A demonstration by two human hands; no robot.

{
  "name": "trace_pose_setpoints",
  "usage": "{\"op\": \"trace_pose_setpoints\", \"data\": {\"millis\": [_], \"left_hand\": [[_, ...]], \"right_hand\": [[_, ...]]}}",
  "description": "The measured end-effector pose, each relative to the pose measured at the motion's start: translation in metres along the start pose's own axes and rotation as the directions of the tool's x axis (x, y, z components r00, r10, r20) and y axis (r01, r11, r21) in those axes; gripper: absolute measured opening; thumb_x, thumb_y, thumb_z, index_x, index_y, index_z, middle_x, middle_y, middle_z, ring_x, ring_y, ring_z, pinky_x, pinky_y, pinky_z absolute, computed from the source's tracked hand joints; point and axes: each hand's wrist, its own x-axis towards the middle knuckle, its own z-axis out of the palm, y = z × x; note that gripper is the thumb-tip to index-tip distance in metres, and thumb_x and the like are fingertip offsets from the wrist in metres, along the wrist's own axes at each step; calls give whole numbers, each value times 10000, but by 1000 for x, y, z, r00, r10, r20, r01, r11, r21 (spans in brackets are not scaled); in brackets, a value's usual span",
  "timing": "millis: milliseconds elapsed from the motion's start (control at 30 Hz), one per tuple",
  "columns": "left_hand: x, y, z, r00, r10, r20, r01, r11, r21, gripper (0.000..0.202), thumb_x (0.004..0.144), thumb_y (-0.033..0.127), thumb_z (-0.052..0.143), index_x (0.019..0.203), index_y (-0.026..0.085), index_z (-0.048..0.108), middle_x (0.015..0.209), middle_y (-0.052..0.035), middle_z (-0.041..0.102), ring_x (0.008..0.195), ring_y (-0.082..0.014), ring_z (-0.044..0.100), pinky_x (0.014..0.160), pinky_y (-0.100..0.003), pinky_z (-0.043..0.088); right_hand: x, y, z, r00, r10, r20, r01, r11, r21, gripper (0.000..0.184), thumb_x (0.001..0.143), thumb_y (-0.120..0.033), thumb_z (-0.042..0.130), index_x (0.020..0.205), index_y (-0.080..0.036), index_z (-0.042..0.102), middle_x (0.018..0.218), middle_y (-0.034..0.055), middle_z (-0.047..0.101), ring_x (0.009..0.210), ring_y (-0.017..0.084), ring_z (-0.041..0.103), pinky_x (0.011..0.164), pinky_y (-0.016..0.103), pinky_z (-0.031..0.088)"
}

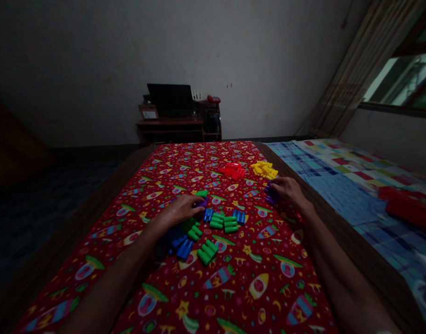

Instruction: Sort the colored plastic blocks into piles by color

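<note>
Plastic toy blocks lie on a red rocket-patterned cloth (233, 287). My left hand (181, 209) rests palm down among them, its fingers closed over a purple block (200, 202), with a green block (201, 193) just beyond. Green blocks (224, 221) and blue blocks (181, 245) are scattered near it. My right hand (286, 189) is curled on purple blocks (270, 195) at the right. Further back sit a red pile (233, 170) and a yellow pile (264, 170).
The cloth covers a long wooden-edged surface (338, 222). A checked blue bedsheet (341, 181) lies to the right with red items (407, 206) on it. A desk with a dark monitor (171, 99) stands at the far wall. The room is dim.
</note>
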Motion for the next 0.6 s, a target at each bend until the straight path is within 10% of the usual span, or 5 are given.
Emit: {"op": "trace_pose_setpoints", "data": {"millis": [233, 467, 600], "left_hand": [[10, 7, -4, 986, -93, -141, 51, 960, -275, 372, 783, 491, 534, 887, 204, 747, 789, -24, 761, 694, -207, 671, 621, -260, 505], [9, 38, 20, 995, 17, -95, -63, 857, -511, 388, 765, 484, 611, 991, 196, 740, 908, -32, 765, 822, -226, 693, 736, -306, 552], [5, 40, 19, 990, 66, -121, -108, 916, -386, 368, 798, 453, 596, 1053, 218, 719, 1026, -37, 751, 919, -236, 686, 822, -322, 541]], "right_hand": [[2, -29, -8, 988, 9, -154, 10, 992, 125, 295, 856, -321, 553, 950, -148, 771, 937, 125, 756, 848, 236, 681, 762, 312, 484], [-36, -127, 19, 877, -479, 44, 321, 650, 688, 269, 858, -369, 596, 1036, -227, 740, 961, 42, 761, 798, 193, 683, 693, 275, 507], [-39, -131, 22, 848, -525, 66, 355, 657, 665, 233, 893, -306, 547, 971, -207, 744, 830, 31, 751, 698, 151, 661, 639, 228, 475]]}}
